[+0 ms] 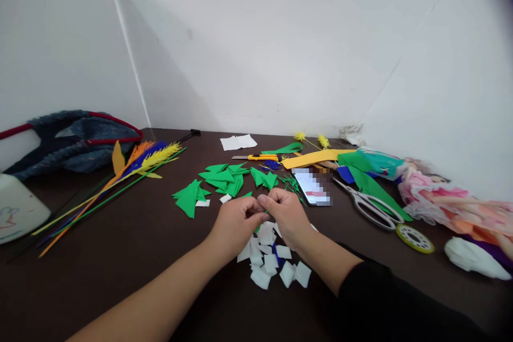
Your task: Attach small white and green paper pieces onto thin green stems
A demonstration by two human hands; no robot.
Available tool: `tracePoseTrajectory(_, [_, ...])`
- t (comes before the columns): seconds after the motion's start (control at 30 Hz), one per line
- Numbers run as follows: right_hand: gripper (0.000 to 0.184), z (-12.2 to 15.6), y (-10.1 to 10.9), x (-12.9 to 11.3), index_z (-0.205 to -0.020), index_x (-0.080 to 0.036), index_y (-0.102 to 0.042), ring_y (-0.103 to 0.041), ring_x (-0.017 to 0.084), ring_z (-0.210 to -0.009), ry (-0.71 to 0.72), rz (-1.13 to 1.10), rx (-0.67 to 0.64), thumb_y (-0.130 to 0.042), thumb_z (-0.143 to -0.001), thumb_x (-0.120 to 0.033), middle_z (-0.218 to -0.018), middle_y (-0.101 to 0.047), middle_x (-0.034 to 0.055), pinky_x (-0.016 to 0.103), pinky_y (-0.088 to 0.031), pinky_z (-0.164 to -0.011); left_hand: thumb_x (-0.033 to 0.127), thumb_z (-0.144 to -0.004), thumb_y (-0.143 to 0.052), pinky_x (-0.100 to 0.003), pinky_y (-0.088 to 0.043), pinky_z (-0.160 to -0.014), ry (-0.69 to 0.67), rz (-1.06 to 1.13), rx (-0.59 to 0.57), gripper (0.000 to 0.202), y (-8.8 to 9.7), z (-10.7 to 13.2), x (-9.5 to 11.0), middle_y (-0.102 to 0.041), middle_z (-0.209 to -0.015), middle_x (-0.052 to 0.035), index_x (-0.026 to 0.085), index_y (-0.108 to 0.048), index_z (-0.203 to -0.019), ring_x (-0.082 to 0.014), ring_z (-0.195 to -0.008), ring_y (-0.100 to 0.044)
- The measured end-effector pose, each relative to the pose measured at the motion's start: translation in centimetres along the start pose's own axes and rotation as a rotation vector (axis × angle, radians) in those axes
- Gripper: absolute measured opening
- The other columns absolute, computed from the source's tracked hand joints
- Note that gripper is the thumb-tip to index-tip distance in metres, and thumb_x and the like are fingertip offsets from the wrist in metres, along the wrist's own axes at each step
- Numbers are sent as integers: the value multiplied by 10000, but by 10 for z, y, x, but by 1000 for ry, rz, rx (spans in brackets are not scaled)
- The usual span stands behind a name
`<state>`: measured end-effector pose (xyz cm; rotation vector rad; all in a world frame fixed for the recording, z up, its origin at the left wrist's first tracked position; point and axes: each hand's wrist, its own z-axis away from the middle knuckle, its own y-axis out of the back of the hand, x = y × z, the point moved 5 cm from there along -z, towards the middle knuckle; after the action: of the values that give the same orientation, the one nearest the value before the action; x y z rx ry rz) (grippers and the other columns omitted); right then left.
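My left hand (236, 222) and my right hand (287, 216) meet fingertip to fingertip over the middle of the table. Both are closed in a pinch, and whatever lies between the fingers is hidden. Just below them is a scatter of white paper squares (260, 277), with a little dark blue showing among them. Beyond my left hand lie green pointed paper pieces (224, 177) in loose piles, with two small white pieces beside them. A bundle of thin green strips (294, 186) is behind my right hand.
A yellow box cutter (264, 157), blade out, lies at the back. To the right are a phone (310, 188), scissors (374, 211), a tape roll (414, 239) and dolls (425, 187). Paper wheat stalks (120, 184) and a denim item (72, 141) lie left.
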<state>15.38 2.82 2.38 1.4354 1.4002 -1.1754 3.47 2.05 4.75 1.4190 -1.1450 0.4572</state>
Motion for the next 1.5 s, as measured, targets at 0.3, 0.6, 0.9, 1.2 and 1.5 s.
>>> tracePoseTrajectory(0.3, [115,-2,0,2,-742,-173,-658,-433,83,-543,-58,-248,-279,-642,-684,-271,-638,-543,-9,243,-355,-539,276,-734,-478,-226,-322,-528,78,191,-51,193,1,-2,-10,-477,-538,40,158,-531,-591,-99,-518,-394])
tracePoseTrajectory(0.6, [225,0,8,-24,-517,-172,-450,-405,97,-538,314,473,-69,-552,-713,-216,-530,-437,-40,226,-323,-530,300,-691,-537,-218,-293,-497,132,140,-143,165,-3,-1,-11,-466,-534,50,150,-561,-627,-98,-513,-380])
tracePoseTrajectory(0.9, [319,3,2,-22,-467,-175,-319,-351,88,-505,436,689,-59,-489,-733,-216,-489,-338,-45,226,-245,-495,316,-722,-493,-231,-312,-546,-43,-272,-127,191,0,-5,-5,-540,-586,19,175,-568,-618,-138,-593,-475])
tracePoseTrajectory(1.2, [373,-9,17,1,-521,-157,-515,-341,71,-426,-2,44,-171,-471,-782,-420,-455,-410,-40,220,-259,-430,307,-740,-448,-233,-310,-550,18,-151,-155,210,3,-7,-1,-519,-562,26,183,-543,-599,-137,-572,-454])
tracePoseTrajectory(1.5, [109,-3,4,-1,-646,-176,-618,-487,89,-517,-14,-209,-284,-634,-674,-280,-609,-531,-26,255,-404,-537,319,-744,-455,-220,-289,-513,137,307,-211,238,-10,-2,-6,-458,-529,42,162,-505,-573,-104,-514,-376])
